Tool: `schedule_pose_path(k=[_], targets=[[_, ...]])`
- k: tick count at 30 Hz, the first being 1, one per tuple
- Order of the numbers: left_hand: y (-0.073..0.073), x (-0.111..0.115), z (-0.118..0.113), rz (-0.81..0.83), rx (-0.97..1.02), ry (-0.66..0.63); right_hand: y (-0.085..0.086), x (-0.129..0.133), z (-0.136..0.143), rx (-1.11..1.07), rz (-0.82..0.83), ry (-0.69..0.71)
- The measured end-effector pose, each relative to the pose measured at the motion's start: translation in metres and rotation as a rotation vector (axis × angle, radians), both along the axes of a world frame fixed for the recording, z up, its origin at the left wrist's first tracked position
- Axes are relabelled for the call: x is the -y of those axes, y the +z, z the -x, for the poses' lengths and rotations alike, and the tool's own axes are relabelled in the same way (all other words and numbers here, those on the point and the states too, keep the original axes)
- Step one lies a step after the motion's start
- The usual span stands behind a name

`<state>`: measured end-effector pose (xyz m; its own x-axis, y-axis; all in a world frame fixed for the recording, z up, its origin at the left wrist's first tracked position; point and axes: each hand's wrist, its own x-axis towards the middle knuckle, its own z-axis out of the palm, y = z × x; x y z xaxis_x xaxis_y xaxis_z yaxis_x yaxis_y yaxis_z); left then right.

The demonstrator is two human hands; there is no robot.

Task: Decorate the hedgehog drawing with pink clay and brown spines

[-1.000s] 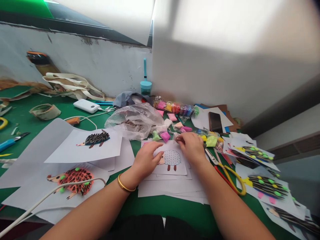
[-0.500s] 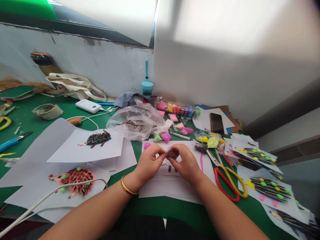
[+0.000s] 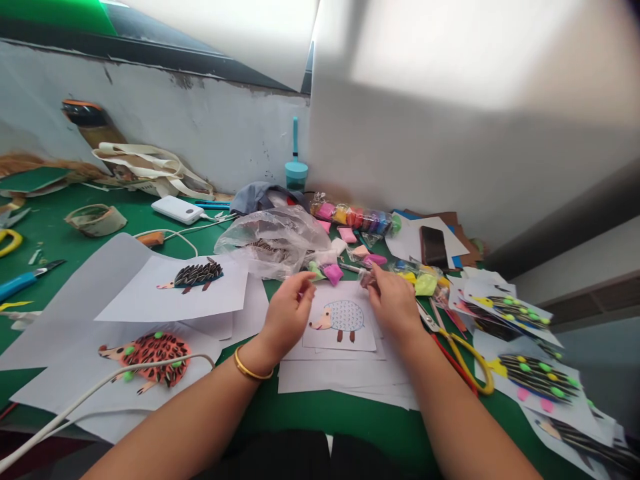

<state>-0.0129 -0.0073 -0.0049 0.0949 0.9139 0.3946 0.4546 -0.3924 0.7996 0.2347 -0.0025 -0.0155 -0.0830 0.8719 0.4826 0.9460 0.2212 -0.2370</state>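
Note:
A hedgehog picture [image 3: 344,316] with a pale blue body, peach face and brown legs lies on stacked white sheets [image 3: 310,379]. My left hand [image 3: 291,308] is at the picture's left edge, its fingers curled but apart, with nothing seen in it. At the picture's upper right, my right hand [image 3: 393,300] pinches a small brown clay packet [image 3: 367,279] in clear wrap. A pink clay packet [image 3: 333,274] and a green one [image 3: 316,269] lie just beyond the picture.
Red and yellow scissors [image 3: 463,357] lie at right, near seed-covered hedgehog pictures [image 3: 540,377]. A plastic bag of seeds [image 3: 273,243] is behind the hands. On the left are more hedgehog pictures [image 3: 197,275], a white cable [image 3: 95,387] and a power bank [image 3: 177,209].
My hands have moved apart, uncovering the hedgehog picture. My left hand has let go of the brown packet, which has moved right and away with my right hand.

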Motion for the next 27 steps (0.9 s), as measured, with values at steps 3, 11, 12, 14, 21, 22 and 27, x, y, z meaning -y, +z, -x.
schedule_pose_path(k=[3, 11, 12, 14, 21, 22, 27], targets=[[0.004, -0.008, 0.013, -0.072, -0.225, 0.069, -0.004, -0.005, -0.011, 0.070, 0.009, -0.079], [-0.014, -0.016, 0.016, -0.071, -0.834, 0.054, 0.002, 0.008, -0.005, 0.002, 0.093, 0.120], [-0.015, -0.018, 0.016, -0.060, -0.840, 0.063, 0.002, 0.009, -0.004, -0.011, 0.155, 0.166], [-0.014, -0.020, 0.016, -0.037, -0.829, 0.079, 0.000, 0.012, -0.001, -0.020, 0.288, 0.223], [-0.001, -0.015, 0.012, -0.145, -0.513, 0.060, -0.003, 0.012, 0.003, -0.008, 0.414, 0.211], [-0.001, -0.014, 0.010, -0.147, -0.424, 0.039, -0.003, 0.012, 0.003, -0.011, 0.414, 0.208], [0.003, -0.007, -0.009, 0.227, 0.247, -0.103, 0.001, 0.013, 0.001, -0.060, 0.374, 0.206]])
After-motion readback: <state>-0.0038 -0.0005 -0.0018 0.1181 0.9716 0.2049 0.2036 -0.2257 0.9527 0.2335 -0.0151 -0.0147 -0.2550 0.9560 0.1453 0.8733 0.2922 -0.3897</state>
